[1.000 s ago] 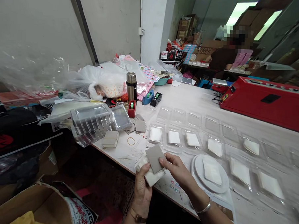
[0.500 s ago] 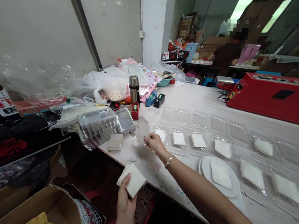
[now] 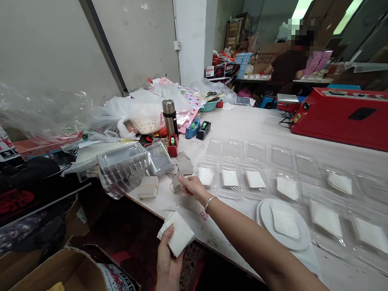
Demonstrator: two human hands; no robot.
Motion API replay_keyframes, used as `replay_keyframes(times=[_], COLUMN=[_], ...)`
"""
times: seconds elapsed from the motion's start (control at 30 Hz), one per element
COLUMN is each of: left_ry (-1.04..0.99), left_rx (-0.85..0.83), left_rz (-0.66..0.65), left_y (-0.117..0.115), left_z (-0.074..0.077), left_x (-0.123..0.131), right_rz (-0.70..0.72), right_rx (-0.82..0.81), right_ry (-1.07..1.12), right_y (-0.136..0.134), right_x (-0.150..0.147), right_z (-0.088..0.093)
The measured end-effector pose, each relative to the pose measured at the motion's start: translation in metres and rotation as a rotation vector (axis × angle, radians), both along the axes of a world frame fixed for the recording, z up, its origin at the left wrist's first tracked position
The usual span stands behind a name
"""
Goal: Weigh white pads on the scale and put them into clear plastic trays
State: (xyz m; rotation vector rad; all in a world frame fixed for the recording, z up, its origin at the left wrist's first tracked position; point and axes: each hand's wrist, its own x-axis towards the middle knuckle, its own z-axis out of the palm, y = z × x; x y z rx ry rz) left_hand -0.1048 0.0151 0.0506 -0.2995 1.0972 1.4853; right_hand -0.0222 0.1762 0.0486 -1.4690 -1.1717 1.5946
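My left hand [image 3: 168, 264] is closed around a stack of white square sheets [image 3: 181, 236], thumb on top, just off the table's front edge. My right hand [image 3: 194, 187], wearing a bracelet, reaches across the table with its fingers pinched on a small grey card [image 3: 177, 183]. Beside that card lies a rubber band [image 3: 172, 188], partly covered by it. A banded block of cards [image 3: 149, 187] sits to the left. Right of my hand are clear plastic trays [image 3: 215, 150], several of them holding white sheets [image 3: 230, 178]. More white sheets [image 3: 284, 220] rest on a round white scale [image 3: 264, 211].
Stacked clear trays [image 3: 124, 161], a steel flask [image 3: 169, 114] and tape dispensers [image 3: 172, 145] stand at the left. Plastic bags [image 3: 118, 112] pile up behind. A red machine [image 3: 343, 122] is at the back right. A cardboard box [image 3: 69, 268] is below. Another person [image 3: 285, 66] sits beyond.
My right hand has moved slightly left and the grey card in it now overlaps the rubber band. My left hand has shifted a little right with the sheets. The camera view has moved slightly.
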Motion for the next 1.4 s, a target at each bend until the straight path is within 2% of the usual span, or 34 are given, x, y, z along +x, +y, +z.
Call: replay_keyframes(times=[0.17, 0.33, 0.43, 0.53, 0.6, 0.77, 0.9, 1.07, 1.2, 1.3, 1.4], left_ry=[0.009, -0.02, -0.062, -0.155, -0.217, -0.334, -0.382, -0.418, -0.569, -0.763, -0.885], left_rx=[-0.004, 0.009, 0.028, 0.074, 0.097, 0.127, 0.066, 0.047, 0.101, 0.241, 0.421], left_rz=[0.007, -0.029, -0.116, -0.26, -0.384, -0.694, -0.795, -0.829, -0.942, -1.024, -1.046], left_y=[-0.004, -0.004, -0.004, -0.008, -0.014, -0.037, -0.054, -0.066, -0.068, -0.066, -0.065], left_z=[0.006, 0.004, 0.005, 0.008, 0.009, 0.0, 0.001, 0.005, -0.005, -0.011, -0.011], left_x=[-0.007, 0.004, 0.03, 0.065, 0.089, 0.135, 0.16, 0.175, 0.172, 0.168, 0.167], right_rz=[0.065, 0.082, 0.0, -0.056, -0.068, -0.061, -0.133, -0.168, -0.168, -0.174, -0.166], right_rx=[-0.008, 0.062, 0.126, 0.176, 0.238, 0.35, 0.325, 0.312, 0.284, 0.266, 0.263], right_ry=[-0.04, -0.006, 0.048, 0.049, -0.052, -0.481, -0.546, -0.502, -0.522, -0.51, -0.488], right_y=[-0.036, -0.087, -0.118, -0.149, -0.169, -0.213, -0.243, -0.263, -0.269, -0.271, -0.271], right_x=[0.015, 0.068, 0.108, 0.143, 0.161, 0.193, 0.212, 0.23, 0.237, 0.239, 0.24], right_z=[0.002, 0.018, 0.029, 0.038, 0.044, 0.056, 0.056, 0.054, 0.055, 0.054, 0.055])
